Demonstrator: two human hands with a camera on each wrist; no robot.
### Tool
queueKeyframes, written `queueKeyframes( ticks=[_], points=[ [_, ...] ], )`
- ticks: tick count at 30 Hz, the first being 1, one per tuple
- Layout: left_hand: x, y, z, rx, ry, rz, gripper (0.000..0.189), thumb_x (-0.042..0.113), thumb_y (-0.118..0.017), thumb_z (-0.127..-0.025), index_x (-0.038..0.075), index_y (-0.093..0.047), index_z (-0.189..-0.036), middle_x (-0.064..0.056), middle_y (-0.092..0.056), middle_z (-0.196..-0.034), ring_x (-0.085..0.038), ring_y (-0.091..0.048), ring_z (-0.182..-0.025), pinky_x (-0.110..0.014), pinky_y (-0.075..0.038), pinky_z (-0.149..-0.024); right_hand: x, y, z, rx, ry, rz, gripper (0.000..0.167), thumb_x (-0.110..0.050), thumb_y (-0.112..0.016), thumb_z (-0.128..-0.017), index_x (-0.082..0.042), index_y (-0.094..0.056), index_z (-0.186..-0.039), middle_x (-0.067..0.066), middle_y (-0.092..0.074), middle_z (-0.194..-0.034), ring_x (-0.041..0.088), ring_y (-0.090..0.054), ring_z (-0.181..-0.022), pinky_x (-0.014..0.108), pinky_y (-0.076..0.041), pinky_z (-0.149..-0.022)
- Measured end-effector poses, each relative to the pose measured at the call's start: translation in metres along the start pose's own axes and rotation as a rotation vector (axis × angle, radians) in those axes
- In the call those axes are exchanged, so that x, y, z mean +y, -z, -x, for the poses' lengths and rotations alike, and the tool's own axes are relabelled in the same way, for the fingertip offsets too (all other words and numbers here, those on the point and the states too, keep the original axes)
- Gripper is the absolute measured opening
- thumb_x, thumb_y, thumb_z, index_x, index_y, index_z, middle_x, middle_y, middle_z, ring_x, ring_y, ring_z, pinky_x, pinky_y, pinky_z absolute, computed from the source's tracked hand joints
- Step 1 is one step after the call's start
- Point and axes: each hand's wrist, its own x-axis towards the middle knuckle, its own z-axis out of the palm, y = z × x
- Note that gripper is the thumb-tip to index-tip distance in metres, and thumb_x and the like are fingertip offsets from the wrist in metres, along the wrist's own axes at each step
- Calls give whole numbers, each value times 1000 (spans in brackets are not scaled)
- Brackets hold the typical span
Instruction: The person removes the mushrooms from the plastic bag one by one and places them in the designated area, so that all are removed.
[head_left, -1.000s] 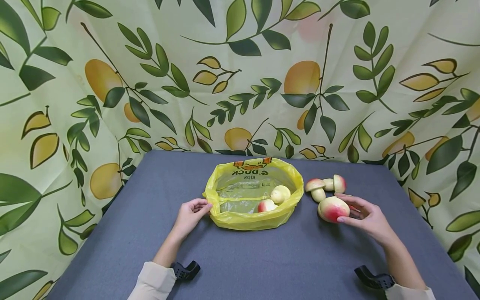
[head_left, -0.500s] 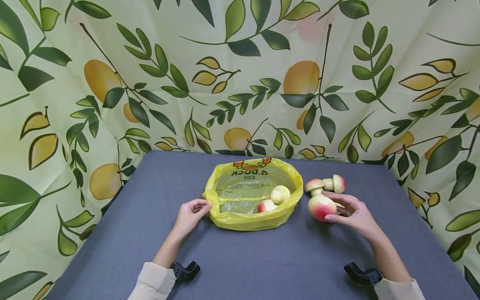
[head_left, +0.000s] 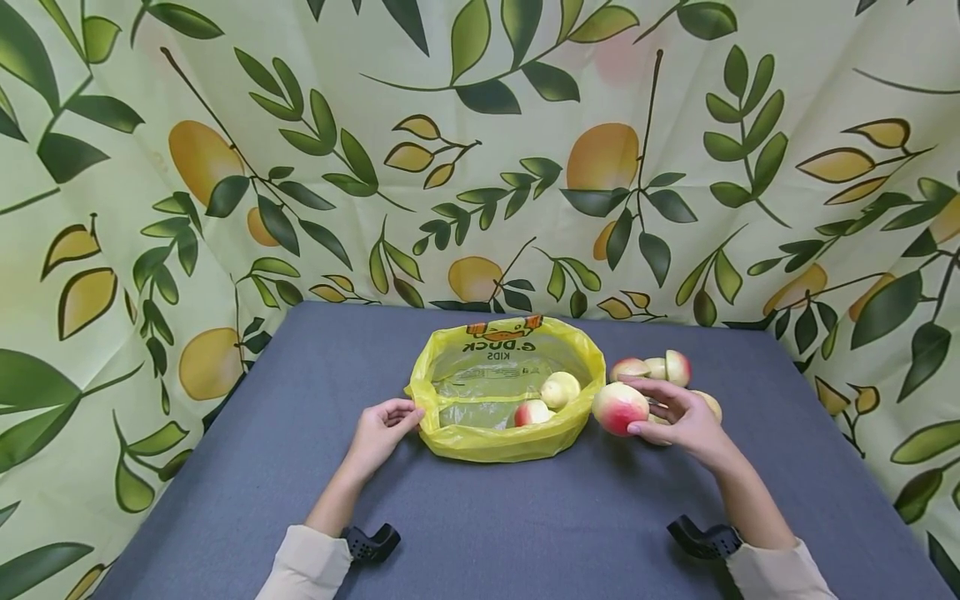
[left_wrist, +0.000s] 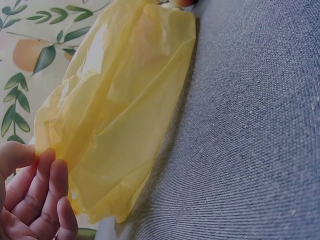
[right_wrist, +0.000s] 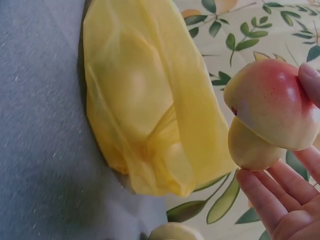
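Observation:
A yellow plastic bag (head_left: 502, 446) with duck lettering lies with its mouth spread wide. My left hand (head_left: 384, 435) pinches its left rim between thumb and fingers; the left wrist view shows the thin film (left_wrist: 120, 110) at the fingertips. On the right, my right hand (head_left: 690, 425) holds a toy mushroom (head_left: 619, 408) with a cream and red cap, beside the bag's right rim. Its pale stem (right_wrist: 252, 145) shows below the cap in the right wrist view, fingertips against it. Inside the bag lie a pale rounded piece (head_left: 561, 389) and a red-and-cream one (head_left: 532, 412).
Behind the right hand lie more toy mushrooms, one with a red-edged cap (head_left: 678, 367) and one partly hidden (head_left: 630, 369). Another pale piece (head_left: 708, 405) shows past the knuckles. A blue-grey cloth (head_left: 480, 525) covers the table; a leaf-print curtain (head_left: 495, 225) hangs behind.
My right hand has moved left with the toy mushroom, from beside the other mushrooms to the bag's right rim. The left hand and the bag have stayed put.

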Motion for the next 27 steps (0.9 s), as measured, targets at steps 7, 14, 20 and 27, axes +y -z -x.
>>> queueKeyframes(
  ticks=[7,14,20,27],
  points=[
    [-1,0,0,-5,-13,5,19,7,-68,-88,-10,-67,-97,-23,-71,-87,-4,-65,-68,-22,-55,-69,-7,-9,-15,-33,44,-16,51,15,-70,-75,13,-53,-123,-21,-62,-124,-8,-58,-113,8,-47,-93],
    [-1,0,0,-7,-23,5,18,7,-68,-88,-10,-67,-96,-23,-71,-86,-4,-65,-68,-22,-55,-68,-6,-16,-25,-50,104,-49,51,17,-70,-73,14,-54,-122,-18,-62,-125,-6,-55,-117,10,-47,-94],
    [-1,-1,0,-1,-21,-2,18,7,-69,-88,-9,-68,-96,-22,-71,-86,-4,-64,-69,-22,-55,-69,-6,-23,-32,-72,125,-82,55,17,-72,-72,18,-51,-123,-14,-62,-126,-5,-57,-115,11,-49,-94],
    [-1,-1,0,4,-11,-1,18,6,-68,-88,-9,-67,-96,-22,-71,-86,-4,-64,-69,-22,-55,-69,-5,-35,-39,-84,129,-61,52,14,-72,-74,16,-52,-123,-19,-62,-126,-6,-59,-114,12,-49,-93]
  ],
)
